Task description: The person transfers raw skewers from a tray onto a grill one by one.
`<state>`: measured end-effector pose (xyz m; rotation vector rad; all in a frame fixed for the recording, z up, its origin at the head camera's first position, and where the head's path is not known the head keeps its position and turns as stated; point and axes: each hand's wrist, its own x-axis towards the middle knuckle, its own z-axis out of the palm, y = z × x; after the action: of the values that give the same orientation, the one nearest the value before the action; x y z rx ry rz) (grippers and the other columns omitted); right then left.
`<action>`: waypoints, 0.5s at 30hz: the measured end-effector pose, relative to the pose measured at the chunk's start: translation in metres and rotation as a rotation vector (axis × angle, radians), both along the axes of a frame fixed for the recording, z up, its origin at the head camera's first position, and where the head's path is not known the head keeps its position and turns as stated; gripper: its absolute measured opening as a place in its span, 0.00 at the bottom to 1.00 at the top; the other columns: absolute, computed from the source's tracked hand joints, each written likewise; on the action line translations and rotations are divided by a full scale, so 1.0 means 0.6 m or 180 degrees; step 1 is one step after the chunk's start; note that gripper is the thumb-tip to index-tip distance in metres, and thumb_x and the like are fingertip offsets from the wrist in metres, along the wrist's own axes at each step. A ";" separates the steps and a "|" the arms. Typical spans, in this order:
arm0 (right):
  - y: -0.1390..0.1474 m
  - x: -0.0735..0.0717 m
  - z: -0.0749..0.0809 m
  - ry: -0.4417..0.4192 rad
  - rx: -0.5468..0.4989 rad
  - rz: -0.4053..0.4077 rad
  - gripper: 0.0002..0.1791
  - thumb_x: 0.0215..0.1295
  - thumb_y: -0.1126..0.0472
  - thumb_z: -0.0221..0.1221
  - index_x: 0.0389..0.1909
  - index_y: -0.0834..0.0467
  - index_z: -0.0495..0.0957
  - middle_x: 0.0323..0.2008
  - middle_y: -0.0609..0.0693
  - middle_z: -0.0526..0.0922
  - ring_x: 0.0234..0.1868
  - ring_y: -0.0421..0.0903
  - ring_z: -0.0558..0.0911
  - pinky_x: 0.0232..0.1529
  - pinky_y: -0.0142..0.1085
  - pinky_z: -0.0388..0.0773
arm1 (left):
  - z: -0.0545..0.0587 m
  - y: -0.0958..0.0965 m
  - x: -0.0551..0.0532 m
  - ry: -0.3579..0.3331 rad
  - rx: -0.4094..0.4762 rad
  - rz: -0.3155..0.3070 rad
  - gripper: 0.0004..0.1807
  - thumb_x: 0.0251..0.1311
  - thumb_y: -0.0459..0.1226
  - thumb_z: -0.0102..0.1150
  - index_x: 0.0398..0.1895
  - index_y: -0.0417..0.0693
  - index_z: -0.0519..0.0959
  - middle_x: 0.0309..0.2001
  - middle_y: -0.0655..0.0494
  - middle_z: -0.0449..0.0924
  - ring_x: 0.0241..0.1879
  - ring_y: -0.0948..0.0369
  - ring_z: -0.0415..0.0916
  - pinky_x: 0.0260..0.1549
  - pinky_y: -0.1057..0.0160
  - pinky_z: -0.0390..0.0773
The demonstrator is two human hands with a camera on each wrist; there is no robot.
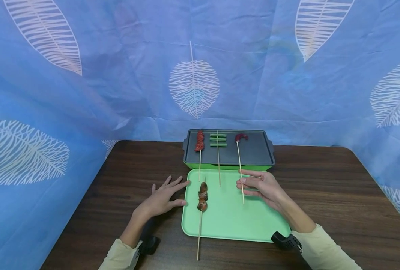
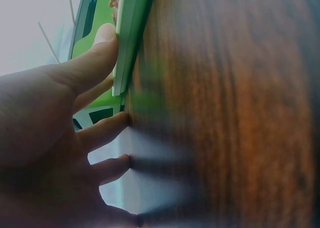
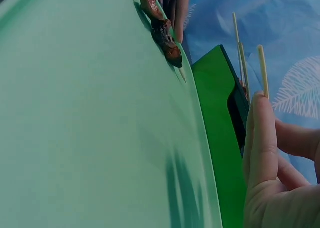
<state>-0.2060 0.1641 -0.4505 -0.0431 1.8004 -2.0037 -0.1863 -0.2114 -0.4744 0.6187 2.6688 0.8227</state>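
Note:
My right hand (image 1: 264, 186) pinches the bare stick of a skewer (image 1: 238, 153) whose dark red, curled piece lies on the right part of the grill plate (image 1: 259, 150). In the right wrist view the end of this stick (image 3: 263, 68) sticks up past the fingertips. Fingers spread, my left hand (image 1: 161, 199) rests at the left edge of the light green tray (image 1: 240, 227); in the left wrist view its thumb (image 2: 102, 43) touches the rim. Close by, a browned meat skewer (image 1: 202, 197) lies on the tray, its stick reaching over the front edge.
A red meat skewer (image 1: 200, 141) and a skewer of green pieces (image 1: 218, 139) lie on the grill plate, their sticks hanging over the tray. The plate tops a green base (image 1: 227, 167). All stand on a dark wooden table (image 1: 321, 180) before a blue leaf-patterned cloth (image 1: 240, 86).

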 end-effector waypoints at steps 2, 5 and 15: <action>0.003 0.004 -0.001 0.0057 0.0000 0.0025 0.31 0.78 0.64 0.56 0.76 0.70 0.59 0.53 0.64 0.85 0.50 0.47 0.88 0.53 0.43 0.82 | 0.000 0.000 0.000 -0.0002 0.0003 -0.0002 0.38 0.69 0.53 0.62 0.81 0.62 0.62 0.81 0.47 0.50 0.80 0.37 0.37 0.60 0.16 0.35; 0.010 0.015 -0.003 0.0103 0.0014 0.0038 0.32 0.81 0.59 0.54 0.76 0.71 0.59 0.57 0.67 0.82 0.54 0.48 0.86 0.55 0.45 0.81 | 0.001 0.000 0.000 -0.0007 0.0015 -0.0013 0.38 0.69 0.52 0.62 0.81 0.62 0.62 0.81 0.47 0.50 0.80 0.37 0.36 0.60 0.16 0.34; 0.030 0.101 -0.012 -0.0094 -0.0199 0.0177 0.36 0.83 0.52 0.50 0.80 0.68 0.50 0.56 0.64 0.82 0.57 0.55 0.85 0.58 0.50 0.79 | 0.006 0.001 0.002 -0.0021 0.0052 -0.0026 0.39 0.70 0.51 0.62 0.81 0.60 0.61 0.81 0.46 0.50 0.79 0.37 0.36 0.60 0.16 0.34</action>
<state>-0.1454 0.1821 -0.4577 -0.0814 1.6997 -2.0109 -0.1849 -0.2107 -0.4709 0.6292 2.6545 0.8438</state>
